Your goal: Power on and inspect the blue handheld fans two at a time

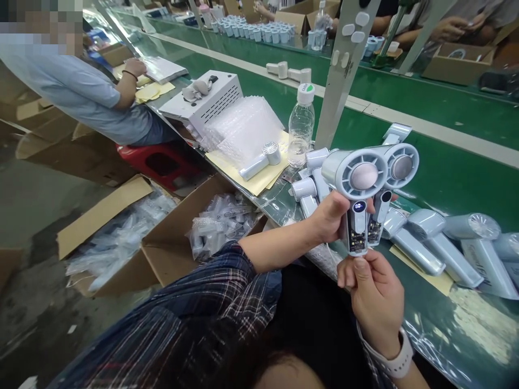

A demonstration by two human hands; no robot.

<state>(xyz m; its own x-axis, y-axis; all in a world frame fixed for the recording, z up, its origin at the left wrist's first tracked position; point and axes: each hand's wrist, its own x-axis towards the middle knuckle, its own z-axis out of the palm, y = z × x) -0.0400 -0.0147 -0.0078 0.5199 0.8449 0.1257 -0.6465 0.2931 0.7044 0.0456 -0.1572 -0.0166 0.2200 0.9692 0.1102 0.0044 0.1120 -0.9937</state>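
Note:
My left hand (330,216) grips two pale blue handheld fans by their handles, held upright side by side. The nearer fan (359,181) has a round head and a lit display reading on its handle. The second fan (399,167) stands just behind it to the right. My right hand (375,294) is below them, its thumb and fingers touching the bottom end of the nearer fan's handle. A white watch sits on my right wrist.
More fans (430,237) lie on the green bench (446,178) to the right. A water bottle (300,127), bubble bags (243,127), a white box (206,100) and a fan on yellow paper (261,159) stand left. Open cartons (170,243) sit below. A seated person (81,92) works at far left.

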